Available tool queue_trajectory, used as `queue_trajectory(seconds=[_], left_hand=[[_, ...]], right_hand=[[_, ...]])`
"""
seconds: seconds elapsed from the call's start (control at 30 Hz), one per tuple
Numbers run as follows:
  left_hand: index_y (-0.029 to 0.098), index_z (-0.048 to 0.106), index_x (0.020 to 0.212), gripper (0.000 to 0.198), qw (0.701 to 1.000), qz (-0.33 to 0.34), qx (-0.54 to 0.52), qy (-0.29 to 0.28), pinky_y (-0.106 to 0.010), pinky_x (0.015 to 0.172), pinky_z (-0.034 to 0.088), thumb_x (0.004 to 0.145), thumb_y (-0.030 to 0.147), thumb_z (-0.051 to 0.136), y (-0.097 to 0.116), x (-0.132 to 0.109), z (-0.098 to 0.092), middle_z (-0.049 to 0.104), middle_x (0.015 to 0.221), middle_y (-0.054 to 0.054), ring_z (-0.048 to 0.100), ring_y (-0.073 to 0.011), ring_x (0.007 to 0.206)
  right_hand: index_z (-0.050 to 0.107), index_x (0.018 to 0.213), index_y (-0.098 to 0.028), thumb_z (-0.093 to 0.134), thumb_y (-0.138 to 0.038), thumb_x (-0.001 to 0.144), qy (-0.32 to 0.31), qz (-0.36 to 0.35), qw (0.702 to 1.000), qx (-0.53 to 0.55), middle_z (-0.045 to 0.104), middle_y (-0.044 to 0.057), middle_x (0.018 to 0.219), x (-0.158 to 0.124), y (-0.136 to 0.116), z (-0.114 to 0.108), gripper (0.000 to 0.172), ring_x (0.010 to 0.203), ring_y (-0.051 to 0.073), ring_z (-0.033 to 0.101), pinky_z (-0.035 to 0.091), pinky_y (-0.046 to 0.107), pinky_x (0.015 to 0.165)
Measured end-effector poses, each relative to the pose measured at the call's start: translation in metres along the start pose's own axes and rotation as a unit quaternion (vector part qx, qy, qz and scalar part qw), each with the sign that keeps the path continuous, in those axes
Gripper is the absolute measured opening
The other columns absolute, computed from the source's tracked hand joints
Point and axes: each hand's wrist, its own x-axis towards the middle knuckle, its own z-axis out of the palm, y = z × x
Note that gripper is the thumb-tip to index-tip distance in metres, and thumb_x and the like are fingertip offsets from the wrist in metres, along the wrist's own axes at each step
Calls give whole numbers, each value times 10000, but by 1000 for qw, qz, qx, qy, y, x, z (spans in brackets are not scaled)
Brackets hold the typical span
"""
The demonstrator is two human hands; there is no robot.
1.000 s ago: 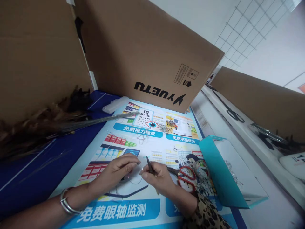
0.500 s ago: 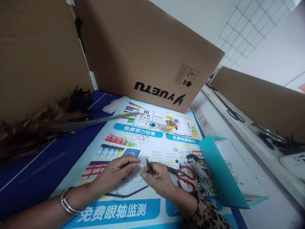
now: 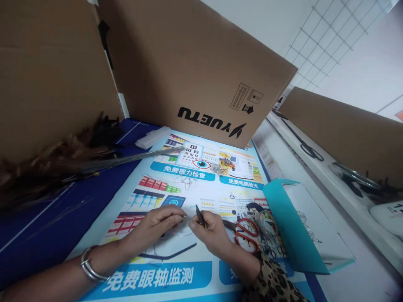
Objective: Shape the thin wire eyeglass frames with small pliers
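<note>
The left hand [image 3: 165, 221] has its thumb and index finger drawn almost together at the tips, the other fingers curled loosely behind; whether they pinch something fine, I cannot tell; the right hand [image 3: 210, 231] grasps a dark pointed tool [image 3: 199, 215], its tip jutting up past the curled index finger, with the thumb pressed forward; the hands face each other, just apart, over the printed poster [image 3: 189, 197]; the left forearm slants in from lower left, the right from lower right in a leopard-print sleeve [image 3: 271, 280]; red-handled scissors [image 3: 238, 230] lie beside the right hand.
</note>
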Motion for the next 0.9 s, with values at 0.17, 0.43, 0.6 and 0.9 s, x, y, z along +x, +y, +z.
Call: queue_trajectory(seconds=[0.17,0.43,0.6,0.9], left_hand=[[208,636,913,248,999,21,27,10,-268,751,436,921,342,428,4,0,-1,621,886,-29,572,-174,844],[193,619,910,268,996,-33,-25,80,-225,554,429,913,382,429,3,-4,3,509,684,15,497,-135,618],[196,616,871,229,994,20,15,108,-232,625,439,909,338,441,5,-6,4,536,747,-2,514,-150,693],[192,615,881,225,993,22,2,118,-217,573,424,911,325,437,4,-5,4,546,781,-3,493,-126,625]], right_hand=[[530,683,-155,547,-297,810,-8,1,1000,-21,412,-38,619,1,5,1,191,591,91,387,312,203,548],[458,618,-170,528,-270,807,-37,-10,994,-106,383,-50,589,0,3,5,225,556,80,372,274,196,510],[396,576,-182,539,-250,784,-60,-34,982,-175,391,-48,573,2,-2,10,261,534,81,386,271,200,508],[400,590,-183,547,-319,807,-70,-38,974,-214,434,-39,590,0,2,11,295,555,86,417,274,197,520]])
